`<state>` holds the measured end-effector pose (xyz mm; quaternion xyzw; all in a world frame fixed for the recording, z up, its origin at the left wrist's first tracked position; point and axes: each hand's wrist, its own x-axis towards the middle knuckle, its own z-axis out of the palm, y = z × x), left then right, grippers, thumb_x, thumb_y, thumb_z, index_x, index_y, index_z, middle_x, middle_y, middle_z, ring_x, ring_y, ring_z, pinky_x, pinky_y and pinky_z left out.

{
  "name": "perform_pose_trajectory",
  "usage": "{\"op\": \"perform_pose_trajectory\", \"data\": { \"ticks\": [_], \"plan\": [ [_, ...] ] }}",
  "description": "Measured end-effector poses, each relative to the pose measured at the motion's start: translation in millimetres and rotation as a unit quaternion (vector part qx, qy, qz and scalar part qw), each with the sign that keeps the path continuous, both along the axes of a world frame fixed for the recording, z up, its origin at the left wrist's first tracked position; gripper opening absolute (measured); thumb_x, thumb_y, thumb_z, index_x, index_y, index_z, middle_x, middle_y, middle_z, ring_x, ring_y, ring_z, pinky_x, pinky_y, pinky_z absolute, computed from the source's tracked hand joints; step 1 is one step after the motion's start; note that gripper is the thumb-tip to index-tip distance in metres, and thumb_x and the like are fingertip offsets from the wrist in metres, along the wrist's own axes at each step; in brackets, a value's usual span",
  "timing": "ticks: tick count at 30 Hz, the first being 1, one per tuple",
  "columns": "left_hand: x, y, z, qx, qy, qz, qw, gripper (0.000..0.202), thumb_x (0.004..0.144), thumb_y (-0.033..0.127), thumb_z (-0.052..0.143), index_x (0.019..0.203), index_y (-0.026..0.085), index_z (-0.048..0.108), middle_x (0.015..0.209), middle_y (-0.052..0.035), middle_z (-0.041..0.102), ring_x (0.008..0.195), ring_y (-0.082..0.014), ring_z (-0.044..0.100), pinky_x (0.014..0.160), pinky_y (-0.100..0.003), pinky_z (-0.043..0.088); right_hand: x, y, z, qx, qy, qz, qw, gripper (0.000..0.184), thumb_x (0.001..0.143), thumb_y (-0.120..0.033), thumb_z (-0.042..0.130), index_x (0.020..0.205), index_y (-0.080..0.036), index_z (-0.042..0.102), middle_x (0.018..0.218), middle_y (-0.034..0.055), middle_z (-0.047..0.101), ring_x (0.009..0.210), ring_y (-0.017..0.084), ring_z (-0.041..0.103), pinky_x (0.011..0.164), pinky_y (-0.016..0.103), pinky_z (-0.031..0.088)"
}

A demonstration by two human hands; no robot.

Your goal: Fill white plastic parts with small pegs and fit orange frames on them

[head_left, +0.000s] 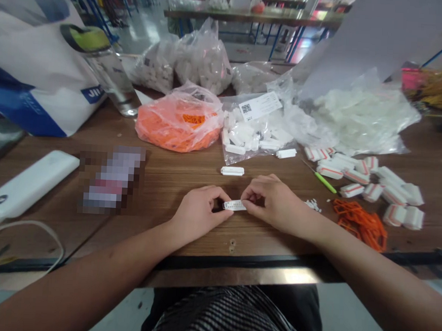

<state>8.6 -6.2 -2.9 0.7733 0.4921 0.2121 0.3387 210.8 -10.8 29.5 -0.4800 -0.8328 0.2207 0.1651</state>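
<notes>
Both hands meet over the wooden table (161, 182), pinching a small white plastic piece (234, 205) with printed marks between their fingers. My left hand (198, 214) holds its left end and my right hand (274, 200) its right end. A similar white piece (232, 171) lies just beyond them. To the right are a green-handled pointed tool (326, 182), tiny white bits (313, 205), a tangle of orange rubber bands (360, 224), and several white blocks with orange bands around them (364, 185).
Along the back of the table sit an orange-filled plastic bag (179, 119), a clear bag of white pieces (252, 130), and a bag of white soft material (360, 118). On the left are a white power bank (29, 182), a pixelated object (112, 179), and a water bottle (110, 75).
</notes>
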Motion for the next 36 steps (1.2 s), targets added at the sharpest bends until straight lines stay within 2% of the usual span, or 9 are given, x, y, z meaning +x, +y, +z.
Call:
{"op": "perform_pose_trajectory", "data": {
  "ticks": [4,9,16,19,21,23,27,31,36],
  "plan": [
    [-0.6,-0.1,-0.5,-0.002,0.001,0.000,1.000,0.009,0.073,0.026,0.070,0.080,0.021,0.069,0.059,0.0055,0.049,0.053,-0.0102,0.041,0.056,-0.025,0.034,-1.5,4.4,-6.4,0.013,-0.010,0.006,1.000,0.009,0.080,-0.017,0.061,0.072,-0.018,0.063,0.068,-0.0003,0.064,0.067,0.014,0.055,0.076,0.034,0.037],
    [-0.7,-0.5,-1.1,-0.002,0.005,0.001,1.000,0.009,0.073,0.026,0.070,0.081,0.021,0.069,0.059,0.0055,0.049,0.053,-0.0104,0.042,0.056,-0.025,0.034,-2.3,3.4,-5.8,0.052,-0.038,0.031,0.997,0.010,0.082,-0.017,0.060,0.073,-0.018,0.063,0.068,0.0007,0.063,0.069,0.016,0.054,0.076,0.034,0.036],
    [-0.4,-1.1,-1.7,0.001,-0.004,0.001,1.000,0.010,0.074,0.028,0.069,0.082,0.022,0.070,0.058,0.0052,0.049,0.053,-0.0105,0.042,0.056,-0.024,0.035,-2.5,-14.9,-2.1,0.148,-0.100,0.064,0.982,0.028,0.091,-0.021,0.047,0.071,-0.017,0.067,0.070,0.0053,0.063,0.070,0.017,0.052,0.077,0.037,0.035],
    [-0.5,-1.3,0.6,-0.007,-0.001,0.000,1.000,0.009,0.074,0.027,0.069,0.082,0.022,0.070,0.059,0.0051,0.050,0.053,-0.0104,0.041,0.056,-0.024,0.035,7.5,-17.4,-1.4,0.128,-0.070,0.049,0.988,0.026,0.091,-0.023,0.047,0.088,-0.019,0.072,0.073,0.0054,0.066,0.072,0.019,0.055,0.077,0.038,0.037],
    [-0.5,-1.1,2.0,-0.009,0.003,0.000,1.000,0.009,0.074,0.026,0.069,0.082,0.022,0.070,0.059,0.0051,0.050,0.053,-0.0105,0.041,0.056,-0.024,0.035,22.6,-13.8,0.4,0.106,-0.012,-0.003,0.994,0.025,0.091,-0.027,0.049,0.097,-0.023,0.073,0.078,0.0047,0.069,0.076,0.019,0.059,0.077,0.037,0.039],
    [-0.5,-0.6,2.8,-0.008,0.006,0.001,1.000,0.009,0.073,0.026,0.070,0.081,0.022,0.070,0.059,0.0049,0.051,0.054,-0.0107,0.042,0.056,-0.024,0.035,42.1,-7.8,3.3,0.077,0.012,-0.071,0.994,0.024,0.089,-0.032,0.051,0.090,-0.025,0.074,0.079,0.0031,0.071,0.076,0.018,0.061,0.075,0.035,0.043],
    [-0.2,0.1,4.0,-0.008,0.012,0.001,1.000,0.008,0.073,0.025,0.070,0.080,0.021,0.069,0.060,0.0051,0.051,0.053,-0.0105,0.042,0.055,-0.024,0.034,74.7,1.0,7.8,-0.011,-0.060,-0.133,0.989,0.020,0.079,-0.034,0.058,0.068,-0.024,0.070,0.067,0.0006,0.068,0.064,0.016,0.061,0.063,0.031,0.045],
    [-0.5,0.5,4.0,-0.005,0.020,-0.001,1.000,0.008,0.073,0.025,0.070,0.080,0.021,0.069,0.058,0.0059,0.048,0.053,-0.0103,0.041,0.055,-0.023,0.033,83.4,1.1,2.2,-0.075,-0.074,-0.126,0.986,0.016,0.076,-0.031,0.060,0.068,-0.023,0.071,0.069,0.0012,0.069,0.063,0.016,0.062,0.061,0.030,0.045],
    [-1.5,1.9,1.3,0.006,0.021,-0.004,1.000,0.010,0.074,0.027,0.070,0.083,0.021,0.070,0.058,0.0061,0.046,0.052,-0.0100,0.040,0.055,-0.024,0.032,84.6,5.4,-6.9,-0.047,-0.093,-0.061,0.993,0.018,0.078,-0.027,0.057,0.073,-0.023,0.074,0.074,0.0017,0.071,0.067,0.016,0.062,0.064,0.030,0.044]
  ]
}}
